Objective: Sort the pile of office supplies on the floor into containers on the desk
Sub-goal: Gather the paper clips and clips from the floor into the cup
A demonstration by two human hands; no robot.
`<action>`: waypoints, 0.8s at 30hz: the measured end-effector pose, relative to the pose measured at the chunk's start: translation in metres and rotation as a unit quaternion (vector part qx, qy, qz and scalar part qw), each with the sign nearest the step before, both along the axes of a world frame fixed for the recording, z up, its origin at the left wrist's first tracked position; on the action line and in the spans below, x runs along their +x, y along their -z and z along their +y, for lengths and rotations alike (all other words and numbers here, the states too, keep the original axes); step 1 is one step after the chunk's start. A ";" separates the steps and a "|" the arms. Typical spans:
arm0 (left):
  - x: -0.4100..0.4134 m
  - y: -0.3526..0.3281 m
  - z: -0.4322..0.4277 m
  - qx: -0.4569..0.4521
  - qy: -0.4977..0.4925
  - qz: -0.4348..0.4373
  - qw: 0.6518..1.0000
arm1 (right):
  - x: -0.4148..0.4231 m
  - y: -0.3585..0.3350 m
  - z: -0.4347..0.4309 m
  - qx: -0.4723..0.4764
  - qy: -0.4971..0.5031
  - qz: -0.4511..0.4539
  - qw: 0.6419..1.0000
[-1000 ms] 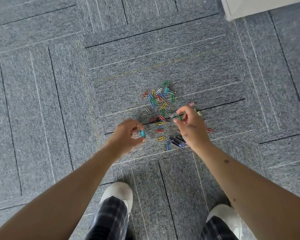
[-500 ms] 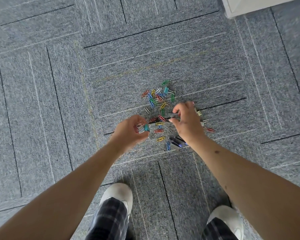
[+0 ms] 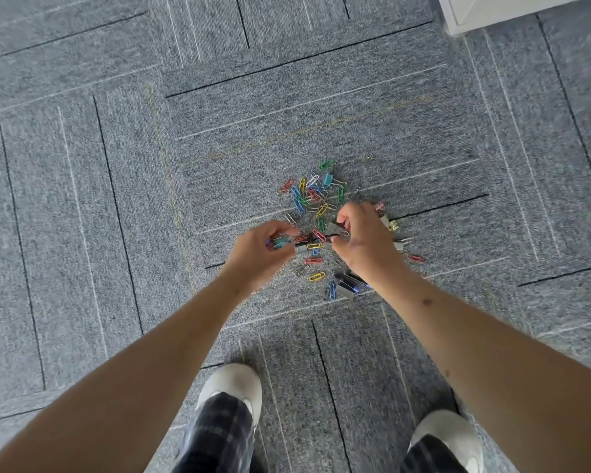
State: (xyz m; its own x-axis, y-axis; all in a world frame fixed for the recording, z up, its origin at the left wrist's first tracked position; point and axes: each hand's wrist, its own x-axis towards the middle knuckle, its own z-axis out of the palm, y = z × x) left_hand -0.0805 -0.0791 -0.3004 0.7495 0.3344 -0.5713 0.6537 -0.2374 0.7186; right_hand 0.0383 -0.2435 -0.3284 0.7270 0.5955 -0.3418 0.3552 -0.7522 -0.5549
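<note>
- The pile (image 3: pixel 316 206) of coloured paper clips and binder clips lies on the grey carpet (image 3: pixel 82 199), at 12 o'clock from the person's shoes (image 3: pixel 232 384).
- The left hand (image 3: pixel 263 250), at the pile's 8 o'clock, curls round a teal binder clip (image 3: pixel 280 242). I'd guess it is banked there so one trip carries several.
- The right hand (image 3: pixel 365 240), at 4 o'clock, pinches a silver binder clip (image 3: pixel 333 228), seemingly picking out like items.
- No containers are in sight; a white furniture corner (image 3: pixel 492 8) sits at 1 o'clock.
</note>
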 end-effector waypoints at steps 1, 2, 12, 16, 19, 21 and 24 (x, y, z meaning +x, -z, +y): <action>0.000 0.001 0.000 0.000 0.000 0.002 1.000 | 0.000 0.001 0.000 0.004 0.002 0.000 1.000; 0.000 0.002 0.000 0.002 0.000 0.004 1.000 | 0.000 0.002 0.000 0.010 0.003 -0.003 1.000; 0.006 0.002 -0.001 -0.022 -0.055 0.039 0.997 | 0.003 0.001 0.000 0.026 -0.015 -0.022 0.999; 0.008 0.003 -0.005 0.012 -0.042 0.038 0.998 | 0.003 -0.002 -0.003 0.035 -0.027 -0.022 0.999; 0.010 0.002 -0.007 0.060 -0.017 0.037 0.997 | 0.005 -0.005 -0.007 0.060 -0.025 -0.010 0.998; 0.013 0.001 -0.009 0.086 0.002 0.036 0.996 | 0.006 -0.008 -0.010 0.077 -0.026 0.006 0.997; 0.018 -0.002 -0.012 0.114 0.043 0.049 0.991 | 0.007 -0.008 -0.015 0.077 -0.024 0.014 0.997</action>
State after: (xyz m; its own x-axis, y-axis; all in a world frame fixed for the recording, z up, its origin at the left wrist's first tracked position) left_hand -0.0622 -0.0916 -0.2988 0.7254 0.3998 -0.5604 0.6881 -0.4446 0.5735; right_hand 0.0451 -0.2588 -0.3205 0.6883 0.6760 -0.2631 0.3711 -0.6398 -0.6730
